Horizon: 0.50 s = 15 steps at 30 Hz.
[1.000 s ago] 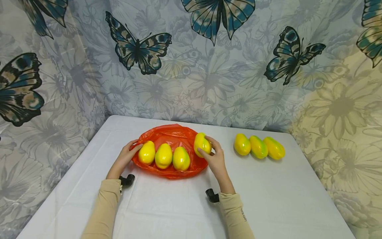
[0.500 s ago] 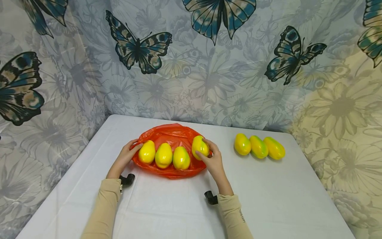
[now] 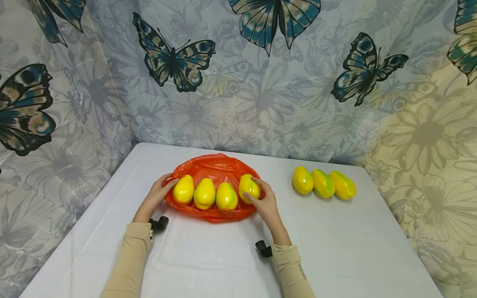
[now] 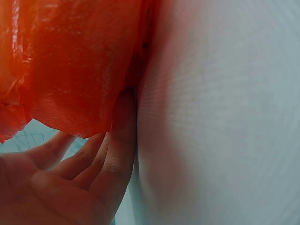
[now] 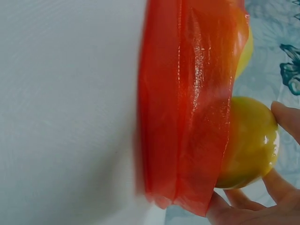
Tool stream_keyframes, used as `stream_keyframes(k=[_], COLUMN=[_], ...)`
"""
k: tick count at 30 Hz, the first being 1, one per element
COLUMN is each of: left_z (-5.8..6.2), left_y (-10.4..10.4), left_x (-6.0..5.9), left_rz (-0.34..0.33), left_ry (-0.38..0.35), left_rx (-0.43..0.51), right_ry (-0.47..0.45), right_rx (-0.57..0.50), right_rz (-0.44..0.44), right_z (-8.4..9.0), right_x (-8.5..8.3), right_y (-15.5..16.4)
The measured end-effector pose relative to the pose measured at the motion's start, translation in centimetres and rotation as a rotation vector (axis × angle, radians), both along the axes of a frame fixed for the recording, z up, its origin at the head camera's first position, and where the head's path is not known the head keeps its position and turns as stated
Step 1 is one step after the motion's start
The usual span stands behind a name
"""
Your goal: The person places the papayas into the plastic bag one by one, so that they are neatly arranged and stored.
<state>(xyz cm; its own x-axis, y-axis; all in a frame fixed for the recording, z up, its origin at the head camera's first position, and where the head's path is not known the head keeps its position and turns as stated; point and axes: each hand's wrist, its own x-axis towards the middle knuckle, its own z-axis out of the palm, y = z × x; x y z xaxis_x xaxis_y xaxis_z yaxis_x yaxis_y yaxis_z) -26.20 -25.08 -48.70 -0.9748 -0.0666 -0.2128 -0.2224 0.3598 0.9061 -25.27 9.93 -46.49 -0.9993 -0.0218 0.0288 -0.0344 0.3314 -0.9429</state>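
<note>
An orange-red plastic bag [image 3: 216, 167] lies spread on the white table [image 3: 223, 256]. Three yellow fruits [image 3: 204, 193] sit in a row on it. My right hand [image 3: 262, 200] grips a fourth yellow fruit [image 3: 248, 187] at the bag's right end, fingers curled round it; the right wrist view shows this fruit [image 5: 248, 143] behind the bag's edge [image 5: 187, 108]. My left hand [image 3: 158, 194] rests at the bag's left edge, its fingers pinching the plastic beside the leftmost fruit [image 3: 184, 189]. In the left wrist view its fingers [image 4: 110, 154] lie under the orange plastic [image 4: 75, 65].
Three more yellow-green fruits [image 3: 323, 183] lie in a row on the table to the right of the bag. A butterfly-patterned curtain [image 3: 261, 82] hangs behind the table. Bare tabletop stretches in front of the bag.
My right hand has lowered the fourth fruit leftward onto the bag, beside the other three. My left hand has stayed where it was.
</note>
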Motion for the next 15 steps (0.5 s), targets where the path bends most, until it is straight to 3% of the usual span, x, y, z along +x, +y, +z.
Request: stream_keyframes(k=[15], left_z=[-0.41], left_y=[-0.14], left_x=[-0.19], left_rz=[0.006], left_ry=[0.027], left_rx=[-0.021], right_ry=[-0.014], right_rx=[-0.007], right_rz=[0.027], right_z=[-1.05], right_x=[0.03], right_y=[0.08])
